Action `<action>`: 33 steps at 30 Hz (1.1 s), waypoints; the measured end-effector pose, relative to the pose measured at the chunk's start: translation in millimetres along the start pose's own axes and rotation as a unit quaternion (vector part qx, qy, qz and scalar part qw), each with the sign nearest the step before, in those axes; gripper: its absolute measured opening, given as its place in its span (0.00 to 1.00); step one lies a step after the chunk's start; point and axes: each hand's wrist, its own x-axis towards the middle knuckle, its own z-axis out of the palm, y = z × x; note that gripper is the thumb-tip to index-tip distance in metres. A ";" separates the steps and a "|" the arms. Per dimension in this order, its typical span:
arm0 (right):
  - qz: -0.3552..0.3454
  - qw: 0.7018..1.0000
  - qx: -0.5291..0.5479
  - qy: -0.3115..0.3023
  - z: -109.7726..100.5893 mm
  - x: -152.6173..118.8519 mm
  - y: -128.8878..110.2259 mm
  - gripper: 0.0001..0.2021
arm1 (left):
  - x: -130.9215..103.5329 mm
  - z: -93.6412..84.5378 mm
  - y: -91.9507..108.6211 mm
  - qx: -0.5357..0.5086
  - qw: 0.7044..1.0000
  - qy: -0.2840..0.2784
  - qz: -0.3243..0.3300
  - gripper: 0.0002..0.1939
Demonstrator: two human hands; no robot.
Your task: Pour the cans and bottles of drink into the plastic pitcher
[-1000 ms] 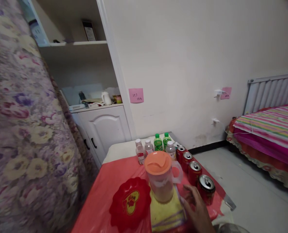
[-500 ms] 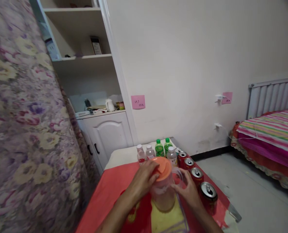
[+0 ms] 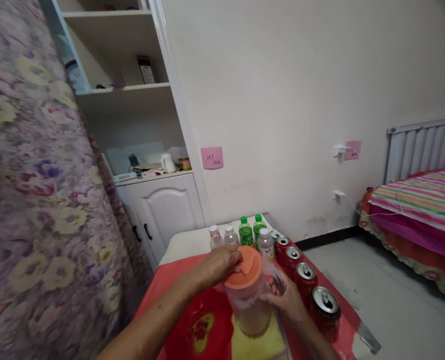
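Observation:
A clear plastic pitcher [image 3: 250, 310] with an orange lid [image 3: 247, 268] stands on a yellow cloth [image 3: 258, 345], some cloudy liquid low inside it. My left hand [image 3: 224, 264] grips the left edge of the lid, its fingers bent over the top. On the other side, my right hand [image 3: 284, 298] is closed around the pitcher's clear handle. Left of the pitcher lies a shiny red tray [image 3: 184, 330] with a gold emblem, partly covered by my left forearm.
Behind the pitcher stand green-capped bottles [image 3: 246, 234] and white-capped bottles [image 3: 266, 245]. Several cans [image 3: 307, 280] line the right side of the red-covered table [image 3: 162, 280]. A floral curtain [image 3: 38, 190] hangs at left, a bed [image 3: 425, 200] stands at right.
My left hand has shifted slightly left and its forearm lies flatter. The pitcher's lid appears a little lower and further left. More of the red tray shows. The view has moved slightly.

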 end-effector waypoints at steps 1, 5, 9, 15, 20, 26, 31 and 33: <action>0.010 1.000 0.005 -0.005 0.1 0.4 -0.4 0.18 | 0.7 0.0 -0.7 0.000 1.000 -0.001 0.005 0.07; 0.054 0.998 0.034 -0.009 -0.9 0.8 -0.5 0.17 | 4.4 -17.0 -5.3 -0.020 0.999 0.029 0.007 0.05; 0.055 0.998 0.031 -0.001 -2.2 -1.1 -1.1 0.17 | 5.0 -54.8 -8.9 -0.075 0.994 0.084 -0.009 0.07; 0.046 0.998 0.039 0.015 -0.4 -6.7 -0.2 0.19 | -16.3 -51.8 -2.5 -0.235 0.955 0.163 -0.080 0.10; 0.018 1.000 0.002 0.016 -5.8 -14.9 1.8 0.27 | -61.7 0.6 -8.5 -0.338 0.889 0.255 -0.176 0.19; -0.003 0.993 -0.100 0.057 -13.3 -27.1 4.8 0.34 | -143.0 57.2 -38.3 -0.296 0.863 0.248 -0.325 0.20; -0.030 0.982 -0.165 0.082 -13.1 -35.3 0.7 0.35 | -175.2 92.9 -50.0 -0.152 0.890 0.159 -0.399 0.09; -0.050 0.979 -0.176 0.089 -12.2 -37.7 -1.6 0.34 | -171.7 106.1 -47.2 -0.100 0.897 0.111 -0.415 0.08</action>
